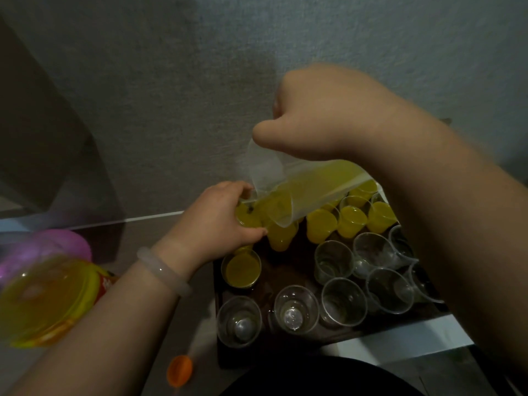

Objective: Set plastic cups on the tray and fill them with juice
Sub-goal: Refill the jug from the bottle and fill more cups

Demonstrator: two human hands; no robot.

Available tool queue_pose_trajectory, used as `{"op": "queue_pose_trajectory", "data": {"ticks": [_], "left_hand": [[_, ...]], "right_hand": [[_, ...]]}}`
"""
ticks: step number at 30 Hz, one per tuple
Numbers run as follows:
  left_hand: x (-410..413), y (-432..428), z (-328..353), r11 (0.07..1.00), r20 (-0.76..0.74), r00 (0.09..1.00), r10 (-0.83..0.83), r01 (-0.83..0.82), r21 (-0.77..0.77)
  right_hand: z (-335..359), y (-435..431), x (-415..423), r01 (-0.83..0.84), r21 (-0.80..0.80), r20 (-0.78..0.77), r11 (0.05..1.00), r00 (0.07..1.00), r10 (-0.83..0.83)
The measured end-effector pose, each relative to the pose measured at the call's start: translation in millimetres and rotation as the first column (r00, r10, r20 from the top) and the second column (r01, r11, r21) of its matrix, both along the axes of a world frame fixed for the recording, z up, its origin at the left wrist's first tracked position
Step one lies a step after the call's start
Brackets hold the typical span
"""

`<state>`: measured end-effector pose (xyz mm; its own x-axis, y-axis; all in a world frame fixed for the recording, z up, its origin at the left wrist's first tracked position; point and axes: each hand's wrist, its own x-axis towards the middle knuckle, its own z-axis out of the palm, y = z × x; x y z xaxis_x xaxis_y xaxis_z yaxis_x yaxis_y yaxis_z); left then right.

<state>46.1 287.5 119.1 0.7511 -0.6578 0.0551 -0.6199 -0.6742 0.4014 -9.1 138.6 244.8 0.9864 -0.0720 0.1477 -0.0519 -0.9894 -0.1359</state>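
Grip left: left hand (220, 221), forearm reaching in from near left, curls round a juice-filled plastic cup (248, 218) at tray (285, 268) far-left corner | grip right: right hand (311, 118), raised and fisted, holds clear jug (271, 167) tipped left over that cup | empty cups (295, 308) near, filled cups (351, 220) far

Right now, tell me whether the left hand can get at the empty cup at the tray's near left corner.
Probably yes, once freed. The left hand grips a juice cup under the tilted pitcher; the empty cup stands nearer the person, with nothing over it.
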Motion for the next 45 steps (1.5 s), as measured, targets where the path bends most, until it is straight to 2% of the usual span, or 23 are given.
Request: {"op": "queue_pose_trajectory", "data": {"ticks": [45], "left_hand": [[-8.9,-4.3,-0.1,1.000,0.018,1.000,0.019,-0.019,0.009]], "right_hand": [[3.0,-0.3,-16.0,-0.019,-0.029,0.035,0.999,0.999,0.020]]}}
